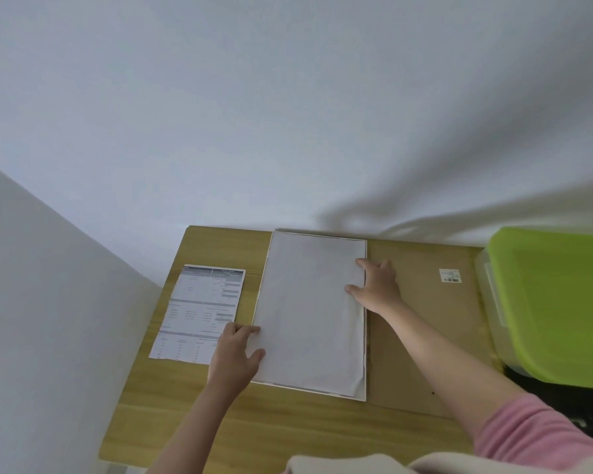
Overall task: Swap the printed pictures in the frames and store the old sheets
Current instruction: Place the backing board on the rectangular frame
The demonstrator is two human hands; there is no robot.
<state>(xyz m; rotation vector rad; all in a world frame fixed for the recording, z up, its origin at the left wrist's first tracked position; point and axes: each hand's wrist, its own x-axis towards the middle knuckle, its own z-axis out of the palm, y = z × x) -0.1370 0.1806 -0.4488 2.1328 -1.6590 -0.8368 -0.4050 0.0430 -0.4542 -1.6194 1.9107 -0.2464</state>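
A blank white sheet (pixel 308 313) lies face-down in a white picture frame (pixel 366 371) on the wooden table (pixel 192 415). My left hand (pixel 235 357) touches the sheet's left edge with its fingers spread. Along the sheet's right edge my right hand (pixel 377 285) rests its fingertips on the paper. A printed sheet with tables (pixel 199 313) lies flat to the left of the frame, partly under my left hand. A brown backing board (pixel 421 323) with a small white label (pixel 450 275) lies to the right of the frame, under my right forearm.
A clear plastic box with a lime-green lid (pixel 555 302) stands off the table's right end. White walls close the table in at the back and left. A pink sleeve (pixel 534 436) covers my right upper arm.
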